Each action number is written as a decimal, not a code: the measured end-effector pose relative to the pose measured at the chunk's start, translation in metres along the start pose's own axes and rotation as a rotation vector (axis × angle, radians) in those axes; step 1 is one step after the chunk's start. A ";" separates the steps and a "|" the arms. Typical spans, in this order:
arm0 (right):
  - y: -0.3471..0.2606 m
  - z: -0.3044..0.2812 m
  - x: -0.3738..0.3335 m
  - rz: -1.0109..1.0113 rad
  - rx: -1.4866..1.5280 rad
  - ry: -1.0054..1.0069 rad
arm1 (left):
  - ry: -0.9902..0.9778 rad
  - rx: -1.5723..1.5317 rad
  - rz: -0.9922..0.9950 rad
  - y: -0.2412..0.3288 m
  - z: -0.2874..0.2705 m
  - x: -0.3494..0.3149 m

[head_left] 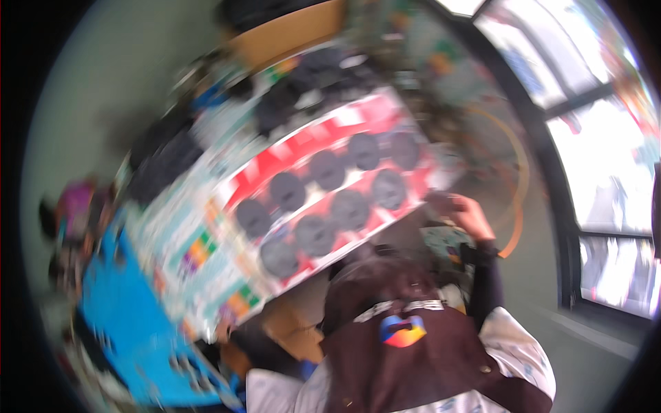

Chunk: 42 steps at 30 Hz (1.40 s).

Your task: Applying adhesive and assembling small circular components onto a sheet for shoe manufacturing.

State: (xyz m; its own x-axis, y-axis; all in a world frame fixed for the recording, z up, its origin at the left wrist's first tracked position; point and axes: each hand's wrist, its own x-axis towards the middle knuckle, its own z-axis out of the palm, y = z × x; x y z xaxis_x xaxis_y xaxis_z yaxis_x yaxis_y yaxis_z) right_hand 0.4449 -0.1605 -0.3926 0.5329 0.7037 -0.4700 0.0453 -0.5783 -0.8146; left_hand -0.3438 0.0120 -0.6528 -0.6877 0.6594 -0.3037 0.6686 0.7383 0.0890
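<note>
Blurred throughout. Bright blue sheet [127, 323] at seven o'clock. Brown cardboard box [286, 34] at twelve o'clock. Tall windows [606, 158] in dark frames from one to four o'clock. Orange hoop [516, 199] near three o'clock. Grey floor [89, 96] at ten o'clock.

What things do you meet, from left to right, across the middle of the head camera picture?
Blurred purple object → bright blue flat sheet → large flat red and white card holding rows of dark grey round discs → right hand at the card's right corner → orange hoop → bright windows.
</note>
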 end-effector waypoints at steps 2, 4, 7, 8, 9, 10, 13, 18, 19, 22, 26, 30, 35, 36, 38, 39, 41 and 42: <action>-0.012 0.000 -0.006 0.102 -0.125 0.020 | 0.295 0.045 0.029 0.069 -0.015 -0.038; 0.021 -0.007 0.007 -0.125 -0.412 0.013 | -0.105 -0.435 0.497 0.152 -0.010 -0.073; 0.054 -0.037 0.004 -0.046 -0.420 0.102 | -0.562 -0.773 0.939 0.350 0.031 -0.284; 0.059 -0.046 0.002 -0.023 -0.379 0.116 | -0.639 -0.641 1.018 0.401 0.020 -0.362; 0.068 -0.050 0.004 -0.012 -0.370 0.119 | -0.656 -0.669 1.209 0.439 0.025 -0.421; 0.083 -0.062 0.003 0.011 -0.359 0.149 | -0.705 -0.678 1.316 0.480 0.025 -0.488; 0.116 -0.088 0.003 0.054 -0.379 0.223 | -0.600 -0.705 1.602 0.589 0.095 -0.610; 0.134 -0.100 0.018 -0.023 -0.345 0.168 | -0.449 -0.431 1.688 0.698 0.183 -0.644; 0.137 -0.102 0.020 -0.038 -0.324 0.138 | -0.565 -0.421 1.599 0.707 0.191 -0.637; 0.156 -0.126 0.015 0.022 -0.292 0.148 | -0.552 -0.603 1.658 0.691 0.193 -0.688; 0.155 -0.145 0.026 0.043 -0.236 0.096 | -0.471 -0.707 1.558 0.688 0.164 -0.674; 0.163 -0.142 0.038 -0.010 -0.208 0.049 | -0.739 -0.864 1.362 0.687 0.169 -0.635; 0.151 -0.140 0.036 -0.049 -0.150 0.028 | -0.756 -0.859 1.418 0.694 0.175 -0.652; 0.150 -0.140 0.038 -0.073 -0.147 0.018 | -0.647 -0.727 1.503 0.702 0.177 -0.651; 0.147 -0.142 0.041 -0.053 -0.160 -0.013 | -0.507 -0.575 1.539 0.706 0.183 -0.663; 0.154 -0.149 0.041 0.005 -0.167 -0.017 | -0.441 -0.436 1.558 0.699 0.176 -0.703; 0.152 -0.148 0.042 -0.043 -0.161 0.000 | -0.398 -0.429 1.566 0.701 0.181 -0.699; 0.151 -0.149 0.044 -0.072 -0.151 0.026 | -0.402 -0.427 1.539 0.701 0.184 -0.695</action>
State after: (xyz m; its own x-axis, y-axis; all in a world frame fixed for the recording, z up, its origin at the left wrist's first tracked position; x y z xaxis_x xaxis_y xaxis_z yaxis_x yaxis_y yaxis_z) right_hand 0.6007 -0.2785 -0.4859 0.5452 0.7356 -0.4020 0.2091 -0.5837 -0.7846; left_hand 0.6548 0.0456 -0.5542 0.6666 0.7378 0.1063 0.4433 -0.5070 0.7392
